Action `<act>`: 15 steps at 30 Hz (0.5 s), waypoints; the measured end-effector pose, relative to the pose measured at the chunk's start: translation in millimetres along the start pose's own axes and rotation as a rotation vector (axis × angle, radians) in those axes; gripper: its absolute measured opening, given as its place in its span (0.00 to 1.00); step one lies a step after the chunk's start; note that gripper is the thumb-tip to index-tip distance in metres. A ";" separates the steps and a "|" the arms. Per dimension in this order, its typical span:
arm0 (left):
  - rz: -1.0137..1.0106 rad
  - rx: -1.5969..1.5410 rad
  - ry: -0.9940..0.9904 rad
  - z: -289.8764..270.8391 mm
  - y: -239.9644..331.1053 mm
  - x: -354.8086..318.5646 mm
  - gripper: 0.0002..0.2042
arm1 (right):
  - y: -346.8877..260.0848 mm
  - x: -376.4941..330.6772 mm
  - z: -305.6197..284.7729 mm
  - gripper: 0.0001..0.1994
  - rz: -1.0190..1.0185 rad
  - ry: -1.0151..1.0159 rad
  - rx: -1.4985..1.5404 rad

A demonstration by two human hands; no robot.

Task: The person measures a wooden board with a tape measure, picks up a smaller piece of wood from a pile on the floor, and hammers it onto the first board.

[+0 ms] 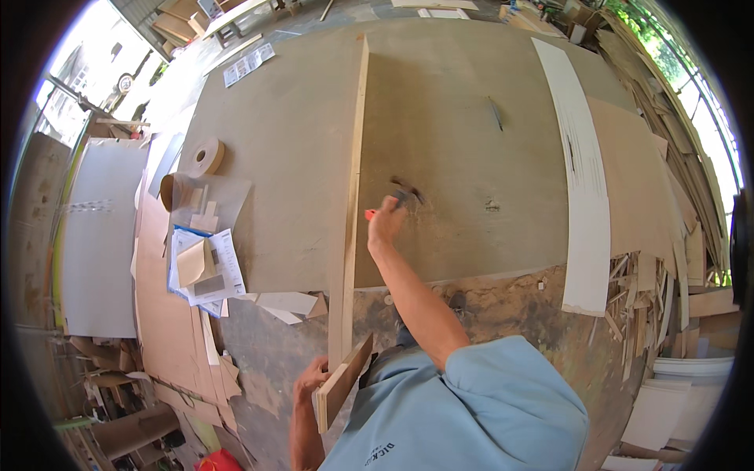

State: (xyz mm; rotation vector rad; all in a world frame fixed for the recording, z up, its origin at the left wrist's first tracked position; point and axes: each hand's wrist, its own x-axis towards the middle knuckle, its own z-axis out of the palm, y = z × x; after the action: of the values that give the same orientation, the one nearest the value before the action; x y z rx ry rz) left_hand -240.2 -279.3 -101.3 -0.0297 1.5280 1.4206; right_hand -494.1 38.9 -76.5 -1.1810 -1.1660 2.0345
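My right hand (385, 222) is closed round a hammer (407, 191) with a red handle end, held just right of a long wooden plank (355, 173). The hammer's dark head is blurred. The plank stands on edge along a large brown-grey panel and runs toward me past its near edge. At the near end, a short wooden board (345, 383) meets the plank crosswise. My left hand (312, 377) is at this joint, its fingers bent against the wood. The board hides part of that hand.
Small dark bits, perhaps nails (492, 206), and a thin pen-like tool (495, 114) lie on the panel (463, 149). To the left are a tape roll (207, 156) and papers (222, 267). A long white strip (577, 180) lies right; wood scraps (628, 290) are beyond it.
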 end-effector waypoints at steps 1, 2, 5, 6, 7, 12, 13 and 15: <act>0.023 -0.044 -0.034 0.4 -7.7 -7.7 0.29 | 3.4 -5.3 8.3 0.15 0.028 -0.052 0.005; -0.001 -0.023 -0.026 -1.5 -14.0 -13.1 0.30 | 2.8 -1.9 8.5 0.16 0.008 -0.166 -0.066; -0.040 0.002 0.006 -6.4 -23.0 -27.1 0.31 | 1.0 8.6 2.0 0.18 0.002 -0.357 -0.129; -0.032 -0.036 0.013 -4.4 -23.0 -28.7 0.31 | -0.1 7.5 1.7 0.17 0.032 -0.309 -0.078; -0.021 -0.075 0.024 -3.4 -25.4 -30.7 0.31 | -10.4 -1.5 5.0 0.16 0.063 -0.266 -0.027; -0.082 -0.024 0.002 -9.9 -34.4 -33.0 0.30 | -3.9 -35.9 22.3 0.16 0.038 -0.036 -0.106; -0.081 0.011 -0.019 -12.7 -30.8 -26.4 0.30 | 19.0 -15.0 16.3 0.16 -0.028 -0.166 -0.170; -0.099 -0.009 -0.025 -11.1 -26.3 -31.2 0.30 | 32.1 -7.1 10.7 0.15 -0.011 -0.299 -0.191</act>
State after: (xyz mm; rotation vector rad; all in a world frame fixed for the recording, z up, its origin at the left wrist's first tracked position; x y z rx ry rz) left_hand -215.7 -313.8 -102.4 -0.0918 1.4790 1.3445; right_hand -500.2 13.0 -98.5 -0.9724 -1.5344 2.1828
